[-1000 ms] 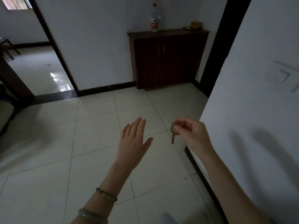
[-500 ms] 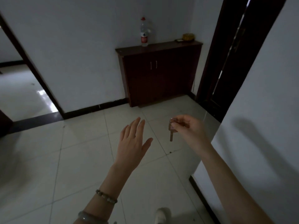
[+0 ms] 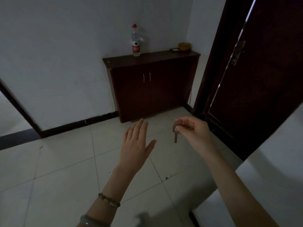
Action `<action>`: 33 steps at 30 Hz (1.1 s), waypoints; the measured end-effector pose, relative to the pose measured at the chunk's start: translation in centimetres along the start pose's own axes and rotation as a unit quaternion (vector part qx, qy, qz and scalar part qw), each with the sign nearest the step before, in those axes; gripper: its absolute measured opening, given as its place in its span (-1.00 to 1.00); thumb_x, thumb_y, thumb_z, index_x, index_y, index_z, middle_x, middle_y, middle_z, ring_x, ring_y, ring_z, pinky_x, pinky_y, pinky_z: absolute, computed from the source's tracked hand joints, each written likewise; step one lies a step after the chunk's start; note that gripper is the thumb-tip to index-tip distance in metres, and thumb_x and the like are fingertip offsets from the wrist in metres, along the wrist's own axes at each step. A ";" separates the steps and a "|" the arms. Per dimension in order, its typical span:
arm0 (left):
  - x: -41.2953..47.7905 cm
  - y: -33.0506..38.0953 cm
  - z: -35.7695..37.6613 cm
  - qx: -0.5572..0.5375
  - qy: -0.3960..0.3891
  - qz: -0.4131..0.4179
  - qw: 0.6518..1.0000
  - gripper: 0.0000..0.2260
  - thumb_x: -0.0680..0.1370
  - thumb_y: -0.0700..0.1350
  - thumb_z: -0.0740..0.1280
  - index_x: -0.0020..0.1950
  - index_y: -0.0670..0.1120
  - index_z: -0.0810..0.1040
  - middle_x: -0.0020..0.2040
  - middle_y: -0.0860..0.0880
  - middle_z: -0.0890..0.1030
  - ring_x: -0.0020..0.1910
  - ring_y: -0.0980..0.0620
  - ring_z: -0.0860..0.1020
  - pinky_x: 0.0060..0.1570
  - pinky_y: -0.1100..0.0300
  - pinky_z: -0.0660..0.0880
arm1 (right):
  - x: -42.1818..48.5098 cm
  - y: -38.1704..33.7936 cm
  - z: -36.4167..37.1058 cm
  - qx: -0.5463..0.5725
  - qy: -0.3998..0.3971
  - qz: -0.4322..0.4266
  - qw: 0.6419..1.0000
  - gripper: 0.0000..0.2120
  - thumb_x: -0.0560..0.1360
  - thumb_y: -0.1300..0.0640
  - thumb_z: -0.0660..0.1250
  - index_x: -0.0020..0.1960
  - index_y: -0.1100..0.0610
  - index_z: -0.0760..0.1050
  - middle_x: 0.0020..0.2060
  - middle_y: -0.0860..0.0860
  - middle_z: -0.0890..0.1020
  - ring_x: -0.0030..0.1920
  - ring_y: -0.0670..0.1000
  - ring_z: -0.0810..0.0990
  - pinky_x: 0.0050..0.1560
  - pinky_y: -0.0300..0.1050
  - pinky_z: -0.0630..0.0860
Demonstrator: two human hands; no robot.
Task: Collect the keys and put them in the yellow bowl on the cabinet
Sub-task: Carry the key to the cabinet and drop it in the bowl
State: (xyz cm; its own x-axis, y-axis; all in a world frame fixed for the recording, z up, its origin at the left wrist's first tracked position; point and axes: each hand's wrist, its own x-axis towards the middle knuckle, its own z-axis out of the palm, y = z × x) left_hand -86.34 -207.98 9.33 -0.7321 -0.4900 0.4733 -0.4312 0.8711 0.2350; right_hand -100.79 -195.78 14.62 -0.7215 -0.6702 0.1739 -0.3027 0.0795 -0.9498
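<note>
Keys point(image 3: 175, 131) pinched in right hand point(image 3: 191, 130), left hand point(image 3: 136, 141) open, empty; yellow bowl point(image 3: 184, 46) on cabinet point(image 3: 154, 86) well ahead, drop-off not yet done.

Both arms are bare, with no sleeves showing. The left arm wears two bracelets: a thin string of small round beads, brown and pale point(image 3: 109, 200), and lower down a smooth, thick, pale green bangle point(image 3: 87, 222). The right arm wears nothing.
</note>
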 end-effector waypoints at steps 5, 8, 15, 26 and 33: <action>7.6 -2.7 3.8 -0.022 0.004 0.019 1.000 -0.47 0.52 0.04 0.29 0.38 -0.23 0.29 0.38 -0.22 0.37 0.33 -0.18 0.37 0.31 -0.10 0.33 | 7.9 1.4 1.0 -0.001 0.024 -0.002 1.000 -0.79 0.39 0.33 0.36 -0.11 0.04 0.59 -0.19 -0.02 0.67 -0.14 -0.09 0.65 -0.06 -0.27 0.57; 12.9 -4.9 6.0 -0.031 0.002 0.034 0.999 -0.46 0.52 0.03 0.31 0.39 -0.23 0.29 0.38 -0.22 0.37 0.33 -0.18 0.37 0.32 -0.12 0.32 | 13.5 2.2 1.8 -0.009 0.033 -0.009 0.999 -0.79 0.40 0.32 0.36 -0.09 0.03 0.59 -0.18 -0.04 0.67 -0.14 -0.13 0.64 -0.06 -0.31 0.56; 26.2 -10.1 10.4 -0.044 0.004 0.085 0.995 -0.47 0.48 0.00 0.37 0.35 -0.24 0.35 0.34 -0.23 0.43 0.28 -0.20 0.43 0.27 -0.13 0.37 | 26.6 2.8 3.4 -0.012 0.073 -0.017 0.997 -0.74 0.39 0.32 0.37 -0.13 -0.04 0.57 -0.20 -0.11 0.64 -0.16 -0.23 0.61 -0.11 -0.41 0.52; 41.2 -13.4 17.5 -0.065 -0.016 0.152 0.986 -0.47 0.48 -0.01 0.36 0.34 -0.26 0.35 0.34 -0.25 0.42 0.29 -0.21 0.41 0.26 -0.16 0.37 | 40.7 6.4 2.8 -0.007 0.139 0.008 0.990 -0.72 0.39 0.33 0.37 -0.13 -0.07 0.57 -0.17 -0.11 0.65 -0.12 -0.22 0.61 -0.13 -0.40 0.52; 51.1 -14.3 24.4 -0.080 -0.018 0.155 0.985 -0.47 0.48 0.01 0.35 0.35 -0.23 0.34 0.34 -0.23 0.42 0.29 -0.19 0.41 0.27 -0.12 0.37 | 51.8 9.9 0.5 -0.007 0.148 0.007 0.989 -0.70 0.40 0.36 0.36 -0.13 -0.06 0.56 -0.16 -0.08 0.65 -0.07 -0.09 0.62 0.01 -0.24 0.54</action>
State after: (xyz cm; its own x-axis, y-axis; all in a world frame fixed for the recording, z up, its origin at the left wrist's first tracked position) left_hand -130.46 -246.23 9.40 -0.8345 -0.1976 0.5143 -0.0976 0.9717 0.2150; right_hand -140.80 -230.09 14.11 -0.8758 -0.4239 0.2309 -0.2981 0.0988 -0.9494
